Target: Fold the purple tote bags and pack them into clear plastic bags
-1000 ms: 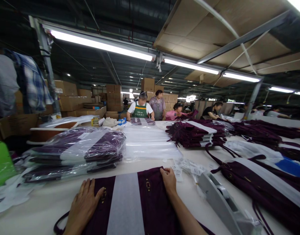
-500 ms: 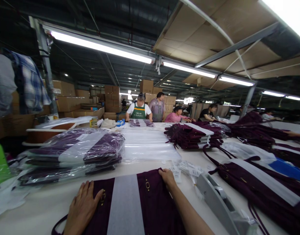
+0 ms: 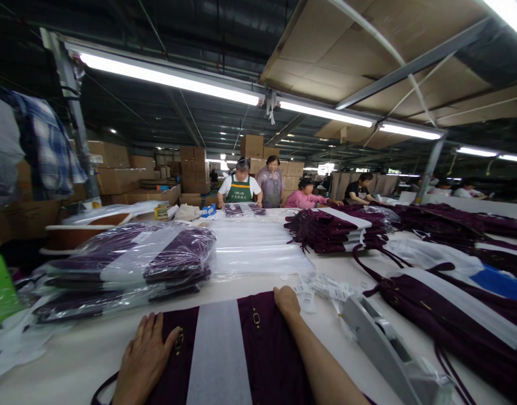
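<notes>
- Left hand (image 3: 144,360) open, palm down on purple bag (image 3: 266,343), just beside buckle (image 3: 179,341).
- Right hand (image 3: 287,301) open, resting on bag's far edge, not gripping.
- Bag flat on worktop (image 3: 85,354), white strip (image 3: 218,354) down middle.
- Paper tags (image 3: 313,287) just right of right hand.
- Grey tape dispenser (image 3: 380,349) farther right.
- Plastic-wrapped stack (image 3: 127,264) ahead, left.
- Aproned co-worker (image 3: 240,188) across worktop.

The plum bag (image 3: 270,343) at six o'clock is matt cloth with a small glossy brass buckle (image 3: 256,319). At ten o'clock, the plastic film (image 3: 127,264) is clear and glossy; at four o'clock, the tape dispenser (image 3: 380,349) is smooth grey plastic.
</notes>
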The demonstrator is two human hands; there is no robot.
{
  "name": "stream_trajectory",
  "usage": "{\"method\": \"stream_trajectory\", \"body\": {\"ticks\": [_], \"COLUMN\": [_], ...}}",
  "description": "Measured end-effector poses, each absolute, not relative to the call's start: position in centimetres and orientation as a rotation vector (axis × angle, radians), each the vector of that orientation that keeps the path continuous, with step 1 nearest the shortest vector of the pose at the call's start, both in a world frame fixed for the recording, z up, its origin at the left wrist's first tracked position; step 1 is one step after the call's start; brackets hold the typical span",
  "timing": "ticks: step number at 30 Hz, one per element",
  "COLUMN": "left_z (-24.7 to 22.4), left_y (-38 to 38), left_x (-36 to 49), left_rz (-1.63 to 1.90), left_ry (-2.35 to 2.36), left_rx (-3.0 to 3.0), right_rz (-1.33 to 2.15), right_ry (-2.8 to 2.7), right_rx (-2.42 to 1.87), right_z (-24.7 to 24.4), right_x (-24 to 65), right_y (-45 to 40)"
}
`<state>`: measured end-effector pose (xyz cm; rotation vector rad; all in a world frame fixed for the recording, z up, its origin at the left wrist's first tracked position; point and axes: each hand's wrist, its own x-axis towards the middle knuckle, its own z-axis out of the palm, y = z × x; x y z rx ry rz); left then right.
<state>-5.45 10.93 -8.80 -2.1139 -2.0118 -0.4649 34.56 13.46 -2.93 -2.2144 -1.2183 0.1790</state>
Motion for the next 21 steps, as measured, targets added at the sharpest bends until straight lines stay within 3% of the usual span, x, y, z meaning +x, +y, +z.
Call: {"method": "stream_trajectory", "body": {"ticks": [10,21], "left_z": [-7.8,-8.0], "left_y": [11.6,13.2], "left_x": [-5.5,-5.6], "left_rz": [-0.474,-0.568], "left_ry": [-2.045,-2.037], "left_rx": [-2.140,-2.109], "right_rz": [0.195,-0.026], "right_ry": [-1.191,-1.284], "right_rx": [-2.192,-2.298], "right_z": [-2.9,-3.6], "right_x": [33.6,32.9], "right_y": [12.0,12.7]}}
